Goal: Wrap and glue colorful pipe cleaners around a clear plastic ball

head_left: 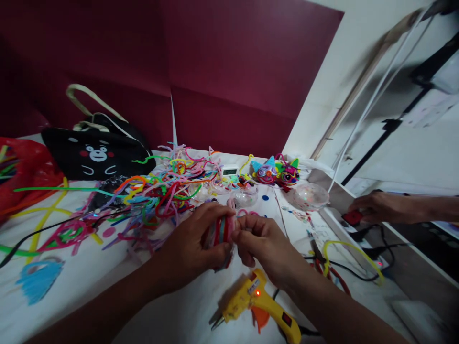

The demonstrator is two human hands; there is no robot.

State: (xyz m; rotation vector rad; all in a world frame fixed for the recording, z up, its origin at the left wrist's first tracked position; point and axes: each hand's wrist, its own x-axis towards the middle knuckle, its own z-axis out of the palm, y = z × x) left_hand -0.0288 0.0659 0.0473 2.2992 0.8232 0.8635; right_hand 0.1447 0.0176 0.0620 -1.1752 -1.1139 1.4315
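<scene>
My left hand [201, 239] curls its fingers and thumb round a small craft piece wrapped in red, teal and pink pipe cleaners [223, 231]. At the piece's right edge my right hand [261, 241] is closed in a pinch on what looks like a pink pipe cleaner; its tip is hidden by the fingers. Below both hands lies a yellow hot glue gun [251, 298], its red light on and its nozzle toward the lower left. Beside my right forearm rest pliers [318, 255] and a bent yellow pipe cleaner [349, 243].
A tangled heap of coloured pipe cleaners [161, 191] spreads across the left. At the back are a small digital clock [230, 170], two decorated cat-eared heads [265, 170] and a clear plastic bowl [310, 197]. Another person's hand [376, 208] holds something red at right. A black bag [96, 153] stands back left.
</scene>
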